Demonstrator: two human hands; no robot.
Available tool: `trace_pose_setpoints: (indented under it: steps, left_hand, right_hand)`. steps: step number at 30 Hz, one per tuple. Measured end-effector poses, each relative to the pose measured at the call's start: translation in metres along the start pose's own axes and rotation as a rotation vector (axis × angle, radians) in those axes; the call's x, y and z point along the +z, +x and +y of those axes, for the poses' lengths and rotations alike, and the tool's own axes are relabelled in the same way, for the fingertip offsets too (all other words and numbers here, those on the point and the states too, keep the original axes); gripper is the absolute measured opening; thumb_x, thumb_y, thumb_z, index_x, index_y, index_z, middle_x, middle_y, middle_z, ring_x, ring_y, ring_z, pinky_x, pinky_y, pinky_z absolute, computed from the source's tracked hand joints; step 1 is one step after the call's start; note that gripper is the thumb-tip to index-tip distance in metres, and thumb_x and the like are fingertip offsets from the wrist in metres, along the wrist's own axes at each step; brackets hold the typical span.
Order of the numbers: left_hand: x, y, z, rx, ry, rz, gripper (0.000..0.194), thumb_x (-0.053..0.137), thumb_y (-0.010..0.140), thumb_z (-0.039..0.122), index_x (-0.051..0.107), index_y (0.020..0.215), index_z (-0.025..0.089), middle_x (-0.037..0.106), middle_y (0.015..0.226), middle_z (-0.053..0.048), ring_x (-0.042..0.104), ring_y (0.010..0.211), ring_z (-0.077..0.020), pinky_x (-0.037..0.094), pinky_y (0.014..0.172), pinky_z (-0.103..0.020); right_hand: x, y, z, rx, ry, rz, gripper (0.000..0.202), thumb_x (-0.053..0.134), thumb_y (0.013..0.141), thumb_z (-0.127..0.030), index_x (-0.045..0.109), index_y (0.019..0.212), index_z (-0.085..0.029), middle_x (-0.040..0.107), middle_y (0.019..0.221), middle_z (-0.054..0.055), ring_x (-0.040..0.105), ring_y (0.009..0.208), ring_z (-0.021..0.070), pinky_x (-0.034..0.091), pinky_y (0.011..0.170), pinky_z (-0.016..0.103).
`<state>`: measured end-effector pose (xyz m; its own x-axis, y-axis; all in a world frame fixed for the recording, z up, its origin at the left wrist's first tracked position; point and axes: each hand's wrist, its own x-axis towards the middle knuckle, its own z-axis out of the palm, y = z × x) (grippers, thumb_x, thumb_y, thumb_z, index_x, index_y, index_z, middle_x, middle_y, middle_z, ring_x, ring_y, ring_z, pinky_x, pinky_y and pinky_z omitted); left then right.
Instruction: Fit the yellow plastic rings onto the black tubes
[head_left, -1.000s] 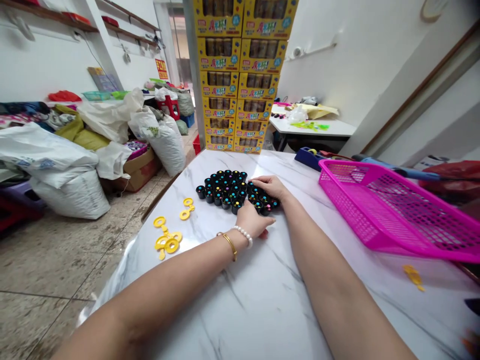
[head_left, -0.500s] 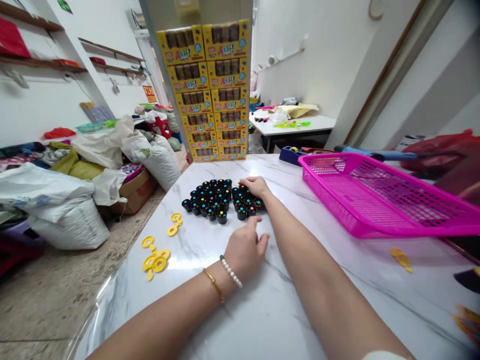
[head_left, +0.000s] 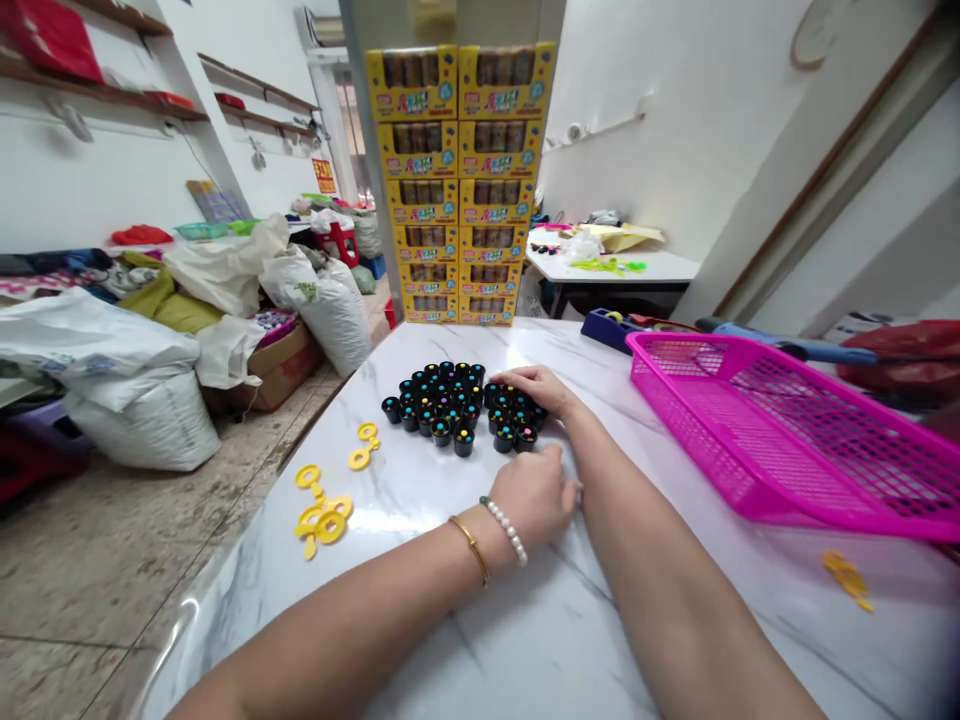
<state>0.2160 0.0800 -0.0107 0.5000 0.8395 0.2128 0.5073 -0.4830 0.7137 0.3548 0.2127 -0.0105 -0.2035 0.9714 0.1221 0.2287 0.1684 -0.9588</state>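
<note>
Several small black cups [head_left: 442, 400] with blue, yellow and pink dots stand upright on the white marbled table [head_left: 480, 620]. They form a larger cluster on the left and a smaller cluster [head_left: 510, 412] on the right. My right hand [head_left: 541, 388] lies along the back and right side of the smaller cluster, fingers stretched out and touching its cups. My left hand [head_left: 536, 492] is just in front of that cluster, close to a cup with a pink dot [head_left: 526, 437]. Its index finger and thumb are bent but apart, with nothing seen between them; its other fingers are hidden.
Yellow ring-shaped plastic pieces [head_left: 328, 520] lie on the left of the table, another yellow piece [head_left: 847, 580] on the right. A pink plastic basket [head_left: 690, 450] stands at the right. Stacked yellow boxes [head_left: 457, 180] rise behind the table. White sacks [head_left: 142, 390] crowd the floor at left.
The view has shifted, so most things appear further right. My left hand has moved closer to the smaller cluster, its index finger and thumb nearer each other. My right hand stays against the cups.
</note>
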Motion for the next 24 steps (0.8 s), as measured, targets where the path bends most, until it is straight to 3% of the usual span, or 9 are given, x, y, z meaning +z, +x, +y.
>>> trace_pose_setpoints:
  steps: [4,9,12,15,18,21,24]
  left_hand:
    - [-0.011,-0.016,-0.007,-0.219,-0.181,0.057,0.042,0.062,0.076,0.038,0.06,0.108,0.011,0.061,0.058,-0.008,0.063,0.065,-0.0273,0.047,0.071,-0.036]
    - [-0.01,-0.015,-0.015,-0.454,-0.46,-0.149,0.051,0.051,0.082,0.037,0.047,0.125,0.01,0.06,0.052,0.0,0.05,0.036,-0.0165,0.042,0.045,-0.028]
    - [-0.004,-0.015,-0.017,-0.416,-0.486,-0.09,0.048,0.052,0.081,0.036,0.046,0.123,0.013,0.064,0.066,-0.001,0.052,0.04,-0.0137,0.043,0.047,-0.026]
    - [0.002,-0.021,-0.017,-0.278,-0.389,0.126,0.041,0.058,0.077,0.03,0.05,0.114,0.013,0.063,0.086,-0.006,0.059,0.061,-0.0141,0.049,0.066,-0.028]
    - [0.005,-0.029,-0.016,-0.215,-0.376,0.327,0.051,0.058,0.075,0.024,0.043,0.122,0.011,0.054,0.111,-0.014,0.059,0.073,-0.0147,0.049,0.081,-0.033]
    - [0.007,-0.034,-0.014,-0.192,-0.449,0.365,0.066,0.058,0.075,0.022,0.031,0.134,0.01,0.038,0.133,-0.02,0.059,0.084,-0.0174,0.05,0.086,-0.035]
    - [0.008,-0.036,-0.015,-0.183,-0.492,0.338,0.08,0.062,0.073,0.023,0.022,0.142,0.013,0.021,0.147,-0.021,0.057,0.101,-0.024,0.047,0.095,-0.039]
  right_hand:
    - [0.0,-0.002,0.008,-0.018,0.098,0.073,0.037,0.069,0.071,-0.053,0.076,0.088,-0.02,0.074,0.098,0.005,0.063,0.105,0.0271,0.043,0.098,0.037]
    - [-0.003,0.005,0.02,-0.023,0.274,0.215,0.057,0.052,0.076,-0.07,0.073,0.086,-0.019,0.073,0.101,0.011,0.064,0.104,0.0274,0.046,0.096,0.04]
    - [-0.009,0.004,0.025,-0.025,0.346,0.289,0.065,0.042,0.075,-0.078,0.071,0.083,-0.02,0.072,0.102,0.012,0.064,0.104,0.0268,0.046,0.096,0.04]
    - [-0.016,-0.005,0.026,-0.014,0.369,0.306,0.061,0.046,0.075,-0.075,0.071,0.085,-0.021,0.072,0.103,0.01,0.064,0.104,0.0258,0.045,0.097,0.04]
    - [-0.017,-0.012,0.022,-0.003,0.363,0.272,0.059,0.048,0.076,-0.074,0.072,0.09,-0.022,0.07,0.108,0.008,0.061,0.108,0.0255,0.044,0.099,0.039]
    - [-0.009,-0.01,0.017,0.022,0.333,0.209,0.062,0.045,0.076,-0.075,0.073,0.091,-0.021,0.07,0.109,0.009,0.06,0.11,0.0269,0.042,0.099,0.04]
    - [-0.001,-0.005,0.015,0.058,0.3,0.138,0.071,0.035,0.079,-0.078,0.073,0.094,-0.019,0.07,0.109,0.01,0.059,0.11,0.028,0.04,0.1,0.041]
